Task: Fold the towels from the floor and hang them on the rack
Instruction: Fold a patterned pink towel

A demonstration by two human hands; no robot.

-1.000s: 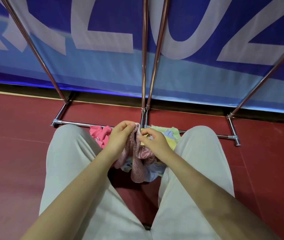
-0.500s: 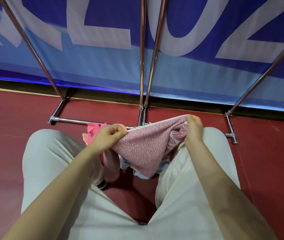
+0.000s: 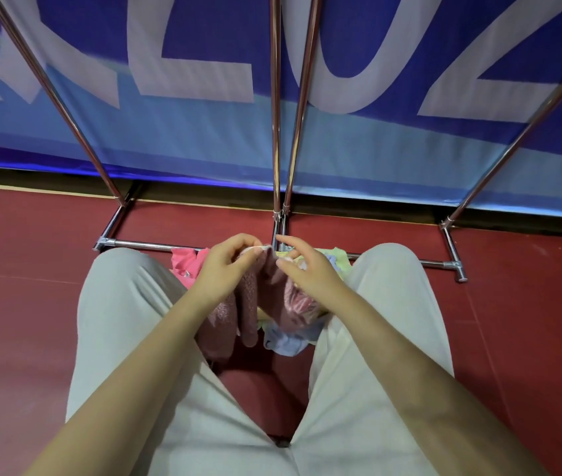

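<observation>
Both hands meet at frame centre, just below the foot of the rack's middle poles. The left hand (image 3: 226, 266) pinches the top edge of a dusty-pink towel (image 3: 248, 304) between thumb and curled fingers, gathering its white-trimmed corners. The right hand (image 3: 310, 269) sits just beside it with fingers spread and mostly straight; its thumb side touches the towel, but whether it actually grips the cloth cannot be told. The towel hangs folded from the left hand, its lower folds drooping between the person's knees, which are clad in pale trousers (image 3: 128, 304).

Under and behind the hands lies a pile of other towels on the red floor (image 3: 15, 304): a bright pink one (image 3: 186, 262) at centre left, a yellow-green one (image 3: 337, 255) at centre right, and a pale blue one (image 3: 286, 343) poking out below the right wrist.

The rack (image 3: 276, 132) is bare chrome tubing: a low bar crosses the middle of the frame behind the pile, two poles rise side by side at top centre, and slanted poles run to the upper left and upper right. Behind it stands a blue banner (image 3: 410, 159) with large white letters.
</observation>
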